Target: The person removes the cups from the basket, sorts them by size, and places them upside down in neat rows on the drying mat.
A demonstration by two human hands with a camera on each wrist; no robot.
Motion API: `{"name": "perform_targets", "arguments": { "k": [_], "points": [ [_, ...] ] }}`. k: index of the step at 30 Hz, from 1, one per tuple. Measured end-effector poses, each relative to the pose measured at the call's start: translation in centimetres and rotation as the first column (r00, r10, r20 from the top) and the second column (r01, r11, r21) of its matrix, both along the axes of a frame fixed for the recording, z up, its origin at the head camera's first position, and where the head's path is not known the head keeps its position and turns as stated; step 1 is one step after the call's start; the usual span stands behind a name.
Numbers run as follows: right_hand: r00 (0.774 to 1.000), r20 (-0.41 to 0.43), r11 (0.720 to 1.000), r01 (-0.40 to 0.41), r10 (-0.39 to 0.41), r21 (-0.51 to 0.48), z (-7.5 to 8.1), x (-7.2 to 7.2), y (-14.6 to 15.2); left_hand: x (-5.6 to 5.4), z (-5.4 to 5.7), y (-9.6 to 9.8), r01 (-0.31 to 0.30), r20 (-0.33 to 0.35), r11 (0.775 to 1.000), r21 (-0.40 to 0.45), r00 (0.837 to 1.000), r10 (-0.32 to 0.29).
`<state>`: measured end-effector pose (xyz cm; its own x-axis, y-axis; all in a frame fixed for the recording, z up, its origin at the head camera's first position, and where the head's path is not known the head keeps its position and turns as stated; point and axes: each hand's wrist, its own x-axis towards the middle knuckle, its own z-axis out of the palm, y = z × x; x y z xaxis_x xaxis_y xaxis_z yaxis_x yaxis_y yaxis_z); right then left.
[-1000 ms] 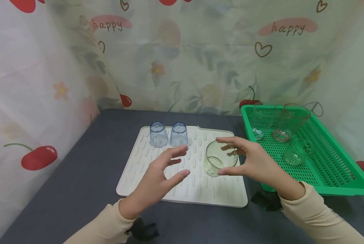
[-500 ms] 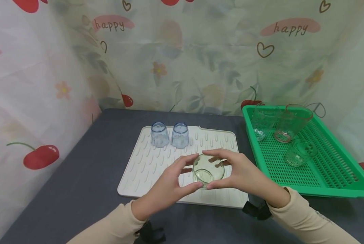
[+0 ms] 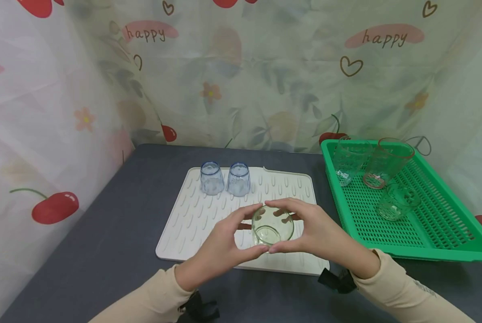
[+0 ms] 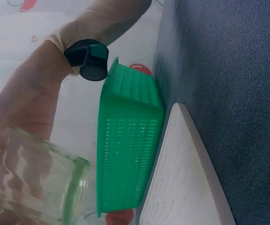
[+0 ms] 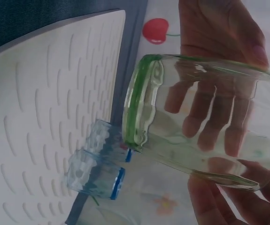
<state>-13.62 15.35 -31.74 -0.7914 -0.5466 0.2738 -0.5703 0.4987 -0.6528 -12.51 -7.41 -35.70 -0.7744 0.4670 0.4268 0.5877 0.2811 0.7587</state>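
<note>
A pale green drinking glass [image 3: 267, 234] is held between both hands over the front part of a white ribbed drying mat [image 3: 184, 229]. It is upright, and in the right wrist view its thick green base [image 5: 137, 103] hangs clear of the mat. My left hand [image 3: 218, 244] holds the glass from the left, fingers along its far side and thumb at the near rim. From the right, my right hand [image 3: 315, 229] grips it the same way, the thumb tips meeting in front. Two bluish glasses [image 3: 212, 180] stand upside down at the mat's back edge.
A green plastic basket [image 3: 438, 254] stands on the dark table [image 3: 115, 215] to the right of the mat. Inside it are a tall clear glass [image 3: 345, 163], a pink-rimmed glass [image 3: 386, 163] and a short clear glass [image 3: 396, 204]. A patterned curtain [image 3: 257, 80] encloses the back and sides.
The right hand has brought the green glass left and nearer the person. The left hand has moved in to meet it, and both now hold it. The bluish glasses have stayed put.
</note>
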Motion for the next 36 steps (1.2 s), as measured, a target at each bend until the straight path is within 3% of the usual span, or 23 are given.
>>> {"name": "perform_targets", "arguments": {
  "k": [8,14,24,36],
  "points": [
    [0.993,-0.116,0.996,-0.037,0.028,-0.076,0.2,0.6,0.2,-0.1,0.3,-0.5,0.011,-0.175,0.999,0.052,0.985,-0.001],
    [0.984,-0.164,0.978,-0.106,0.076,-0.181,-0.1,0.7,0.3,0.0,0.7,-0.6,0.035,-0.244,0.992,0.119,0.970,-0.005],
    [0.988,-0.076,0.948,-0.148,0.131,-0.283,-0.6,0.7,-0.1,0.1,1.1,-0.8,0.090,-0.319,0.977,0.195,0.948,-0.024],
    [0.990,-0.005,0.961,-0.137,0.140,-0.239,-2.0,0.8,0.1,0.3,1.5,-0.9,0.138,-0.328,0.964,0.228,0.943,-0.058]
  ]
}}
